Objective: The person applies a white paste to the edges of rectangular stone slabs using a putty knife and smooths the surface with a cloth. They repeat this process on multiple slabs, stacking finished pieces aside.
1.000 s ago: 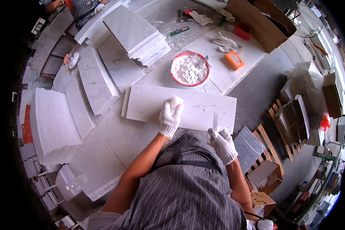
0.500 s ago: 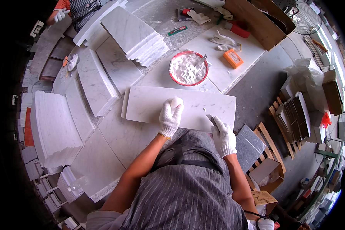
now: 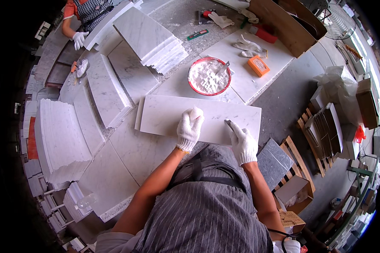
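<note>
1. On the white marble worktop point(image 3: 143, 147), a long rectangular white marble slab point(image 3: 169, 116) lies flat along the near edge.
2. The left hand point(image 3: 189, 129), in a white knit glove, rests palm down on the slab's middle, fingers closed together and clamped on nothing.
3. The right hand point(image 3: 242, 142), also gloved, is curled around a small grey blade tool point(image 3: 229, 123) whose tip touches the slab near its right-hand near corner.
4. Beyond the slab's far edge stands a round red bowl of white paste point(image 3: 209, 76).
5. A stack of white marble tiles point(image 3: 150, 38) sits toward the worktop's far left.
</note>
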`<state>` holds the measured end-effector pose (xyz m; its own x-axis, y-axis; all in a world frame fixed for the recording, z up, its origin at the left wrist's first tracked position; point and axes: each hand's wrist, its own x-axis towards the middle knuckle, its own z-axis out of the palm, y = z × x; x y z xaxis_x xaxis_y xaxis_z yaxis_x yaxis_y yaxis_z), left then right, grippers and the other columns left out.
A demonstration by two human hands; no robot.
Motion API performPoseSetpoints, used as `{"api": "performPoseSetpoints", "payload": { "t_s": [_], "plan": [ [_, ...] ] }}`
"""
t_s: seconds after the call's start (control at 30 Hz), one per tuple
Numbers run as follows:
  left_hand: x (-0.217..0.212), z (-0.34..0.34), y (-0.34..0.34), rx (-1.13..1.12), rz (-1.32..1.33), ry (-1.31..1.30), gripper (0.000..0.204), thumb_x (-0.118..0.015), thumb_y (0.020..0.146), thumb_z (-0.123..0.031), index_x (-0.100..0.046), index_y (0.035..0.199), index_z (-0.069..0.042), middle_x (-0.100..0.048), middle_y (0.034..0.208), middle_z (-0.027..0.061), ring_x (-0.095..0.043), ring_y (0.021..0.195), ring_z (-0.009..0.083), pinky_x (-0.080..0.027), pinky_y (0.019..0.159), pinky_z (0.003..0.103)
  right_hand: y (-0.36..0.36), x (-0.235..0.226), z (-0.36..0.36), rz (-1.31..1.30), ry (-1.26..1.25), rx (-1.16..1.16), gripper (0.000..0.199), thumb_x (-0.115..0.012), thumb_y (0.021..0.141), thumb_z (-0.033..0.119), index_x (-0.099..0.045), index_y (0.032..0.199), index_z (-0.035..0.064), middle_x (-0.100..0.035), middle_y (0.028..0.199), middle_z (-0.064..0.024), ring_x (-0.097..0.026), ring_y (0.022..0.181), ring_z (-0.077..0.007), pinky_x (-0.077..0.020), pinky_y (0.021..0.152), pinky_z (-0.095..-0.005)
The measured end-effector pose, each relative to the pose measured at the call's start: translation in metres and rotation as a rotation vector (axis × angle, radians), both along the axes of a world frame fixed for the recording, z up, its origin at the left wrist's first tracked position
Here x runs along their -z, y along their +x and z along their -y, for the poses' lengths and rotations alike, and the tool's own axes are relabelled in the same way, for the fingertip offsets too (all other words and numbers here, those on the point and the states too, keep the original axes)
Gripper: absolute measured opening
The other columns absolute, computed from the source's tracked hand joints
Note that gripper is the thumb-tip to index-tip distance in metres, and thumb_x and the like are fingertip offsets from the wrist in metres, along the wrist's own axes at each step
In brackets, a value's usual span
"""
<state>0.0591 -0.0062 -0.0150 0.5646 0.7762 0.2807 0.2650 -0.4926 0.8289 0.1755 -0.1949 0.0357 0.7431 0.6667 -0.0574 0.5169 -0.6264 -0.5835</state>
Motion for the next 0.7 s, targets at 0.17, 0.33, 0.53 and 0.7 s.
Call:
{"api": "performPoseSetpoints", "payload": {
  "t_s": [0.17, 0.33, 0.53, 0.7],
  "plan": [
    [0.002, 0.000, 0.000, 0.006, 0.008, -0.046, 0.036, -0.073, 0.092, -0.022, -0.057, 0.118, -0.003, -0.069, 0.100, 0.0157, -0.069, 0.089, 0.0313, -0.054, 0.079, 0.040, 0.000, 0.002, 0.000, 0.089, -0.012, -0.031, 0.037, -0.061, 0.093, 0.017, -0.066, 0.128, 0.0262, -0.063, 0.080, -0.0139, -0.066, 0.071, -0.0336, -0.0529, 0.063, -0.0457],
    [-0.002, 0.000, -0.002, 0.010, 0.004, -0.063, 0.035, -0.070, 0.094, -0.025, -0.058, 0.118, -0.003, -0.068, 0.101, 0.0156, -0.068, 0.090, 0.0311, -0.054, 0.080, 0.040, -0.009, -0.006, 0.013, 0.065, -0.131, -0.075, 0.038, -0.062, 0.093, 0.017, -0.065, 0.130, 0.0256, -0.063, 0.081, -0.0141, -0.066, 0.070, -0.0341, -0.0526, 0.063, -0.0455],
    [0.002, -0.001, -0.003, 0.005, -0.025, -0.004, 0.036, -0.068, 0.095, -0.026, -0.058, 0.120, -0.003, -0.068, 0.101, 0.0164, -0.068, 0.091, 0.0329, -0.053, 0.079, 0.041, -0.001, -0.004, 0.011, 0.015, 0.034, -0.015, 0.038, -0.062, 0.094, 0.018, -0.065, 0.131, 0.0238, -0.063, 0.083, -0.0148, -0.066, 0.075, -0.0339, -0.0522, 0.067, -0.0441],
    [-0.002, 0.001, -0.003, 0.020, 0.001, -0.044, 0.036, -0.068, 0.095, -0.027, -0.058, 0.119, -0.003, -0.068, 0.100, 0.0176, -0.067, 0.089, 0.0357, -0.053, 0.078, 0.043, -0.002, 0.004, 0.000, 0.069, -0.070, -0.026, 0.041, -0.062, 0.093, 0.019, -0.063, 0.133, 0.0273, -0.062, 0.081, -0.0140, -0.066, 0.072, -0.0341, -0.0522, 0.064, -0.0464]
  ]
}}
